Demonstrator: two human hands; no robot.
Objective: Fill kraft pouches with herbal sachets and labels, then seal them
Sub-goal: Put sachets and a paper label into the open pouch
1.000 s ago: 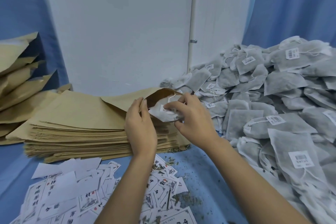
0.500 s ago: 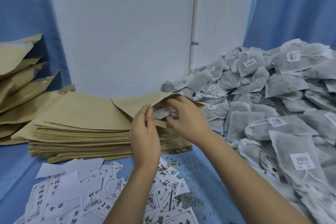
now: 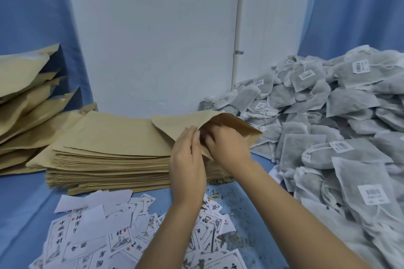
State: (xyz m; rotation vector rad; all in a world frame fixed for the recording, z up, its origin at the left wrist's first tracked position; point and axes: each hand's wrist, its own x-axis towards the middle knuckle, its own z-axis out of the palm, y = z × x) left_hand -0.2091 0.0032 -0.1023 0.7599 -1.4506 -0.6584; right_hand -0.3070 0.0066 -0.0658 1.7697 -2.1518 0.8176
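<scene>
A kraft pouch (image 3: 175,123) lies on top of the flat pouch stack (image 3: 105,159) with its mouth held wide. My left hand (image 3: 188,159) pinches the near edge of the pouch mouth. The fingers of my right hand (image 3: 227,146) are pushed inside the pouch mouth; the sachet they carried is hidden inside. A big heap of grey herbal sachets (image 3: 328,129) with barcode tags fills the right side. Printed paper labels (image 3: 105,240) lie scattered in front of the stack.
Filled kraft pouches (image 3: 26,98) lean in a pile at the far left. Loose herb crumbs (image 3: 229,238) litter the blue cloth near the labels. A white wall with a pipe (image 3: 237,28) stands behind, with blue curtains on both sides.
My right hand has pushed the white sachet from the pouch mouth fully inside, so it is out of sight. The pouch mouth now gapes wider. My left hand keeps its hold.
</scene>
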